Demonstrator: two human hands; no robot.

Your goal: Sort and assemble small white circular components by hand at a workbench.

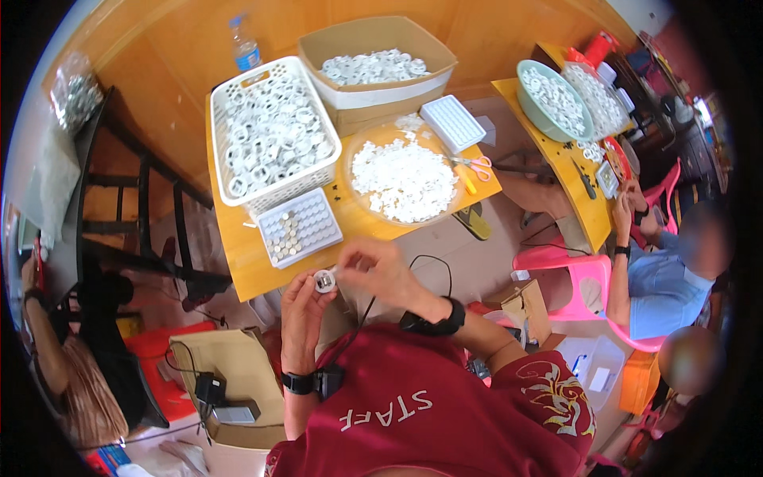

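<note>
In front of my chest, my left hand (pixel 302 305) pinches a small round white plastic housing (pixel 325 281) with a dark opening and metal inside it. Close beside it on the right, my right hand (pixel 377 269) has its fingers curled together; what they hold, if anything, is too small to make out. Just beyond my hands, a white pitted tray (pixel 324 223) on the yellow table holds several small silvery discs (pixel 285 238) on its left side. To the right of that tray lies a round amber tray (pixel 355 200) heaped with small white plastic pieces (pixel 405 176).
A white basket (pixel 327 163) and a cardboard box (pixel 373 97) of white parts stand at the back. Pink-handled scissors (pixel 480 166) and another pitted tray (pixel 453 123) are at right. A co-worker in blue (pixel 666 285) sits at another table. An open carton (pixel 230 366) stands lower left.
</note>
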